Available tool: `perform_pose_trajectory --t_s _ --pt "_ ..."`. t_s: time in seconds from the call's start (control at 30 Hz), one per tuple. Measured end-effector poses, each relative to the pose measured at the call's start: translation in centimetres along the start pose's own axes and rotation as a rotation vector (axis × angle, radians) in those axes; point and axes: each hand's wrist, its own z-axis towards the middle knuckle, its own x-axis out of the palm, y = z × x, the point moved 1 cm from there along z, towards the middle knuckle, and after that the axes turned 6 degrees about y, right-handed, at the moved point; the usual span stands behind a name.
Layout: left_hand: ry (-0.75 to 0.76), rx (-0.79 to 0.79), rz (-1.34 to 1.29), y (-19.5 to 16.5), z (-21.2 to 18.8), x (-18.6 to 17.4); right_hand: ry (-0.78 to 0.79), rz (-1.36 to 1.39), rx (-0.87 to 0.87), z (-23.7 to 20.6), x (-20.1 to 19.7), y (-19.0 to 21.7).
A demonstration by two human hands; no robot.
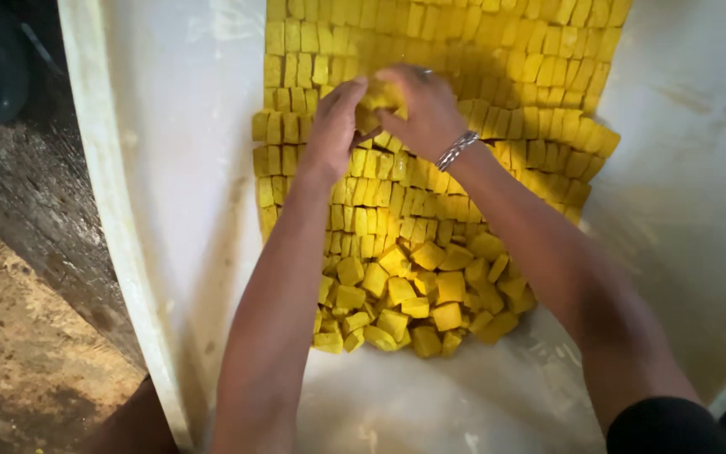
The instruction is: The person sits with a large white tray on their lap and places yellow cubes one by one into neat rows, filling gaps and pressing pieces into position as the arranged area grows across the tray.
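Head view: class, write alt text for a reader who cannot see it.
Two bare hands, left hand and right hand, meet over neat rows of yellow blocks on a white tray, gripping a few. Loose yellow blocks lie heaped nearer the camera; the right wrist wears a metal bracelet.

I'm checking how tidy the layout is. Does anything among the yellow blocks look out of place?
Yes. The near-edge blocks lie in a loose jumble, tilted every way, while the rows beyond stand neatly packed. Both hands meet over the rows.

Both arms stretched forward; left hand and right hand meet, fingers curled.
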Motion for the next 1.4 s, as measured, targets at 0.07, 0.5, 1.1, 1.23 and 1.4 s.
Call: perform_pose_trajectory --t_s 0.07,0.5,1.1,1.23,1.4 --pt "0.009 0.042 0.028 0.7 0.1 0.3 -0.127 0.026 -0.024 -0.6 0.6 0.5" --pt "-0.134 0.283 0.675 -8.5 -3.3 -3.0 0.022 0.012 0.13 4.0 -1.2 0.6" --pt "0.151 0.014 1.152 -4.2 3.3 2.0 0.627 -0.299 0.301 5.9 -1.2 -1.0" --pt "0.141 -0.067 1.124 -1.4 2.3 1.5 0.498 -0.074 0.184 3.4 0.4 -2.0" --pt "0.133 0.112 1.339 -0.2 3.5 0.9 0.244 -0.1 0.146 0.5 1.0 -1.6"
